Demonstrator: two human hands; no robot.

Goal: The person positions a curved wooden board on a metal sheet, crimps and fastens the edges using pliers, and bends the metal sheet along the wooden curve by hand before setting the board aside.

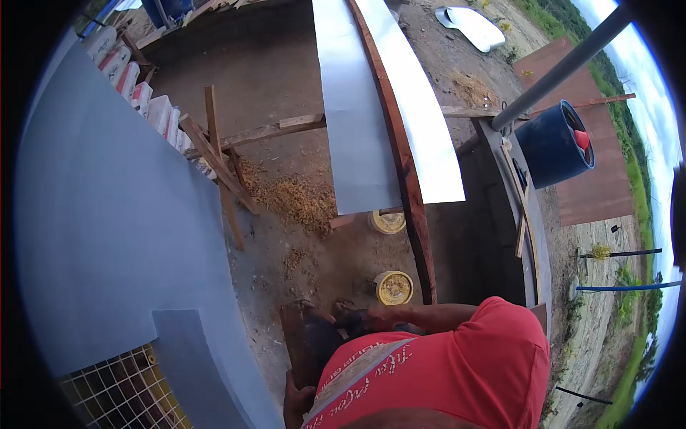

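Note:
My right forearm reaches across beside my red shirt (443,365), and my right hand (363,322) is dark and hard to make out near my feet. At the lower left, my left hand (299,399) is closed at the lower end of a brown board (299,343). Next to my legs, the board lies lengthwise in the view. A yellow-topped bucket (394,288) stands just beyond my right hand, with a second bucket (388,222) farther away. What my right hand holds, if anything, is hidden.
A long reddish beam (400,154) lies over shiny metal sheets (361,121). A grey wall (121,214) fills the left. Crossed wood pieces (221,164) stand near wood shavings (296,200). On the right are a blue barrel (550,146), a grey pole (557,68) and a ledge (511,193).

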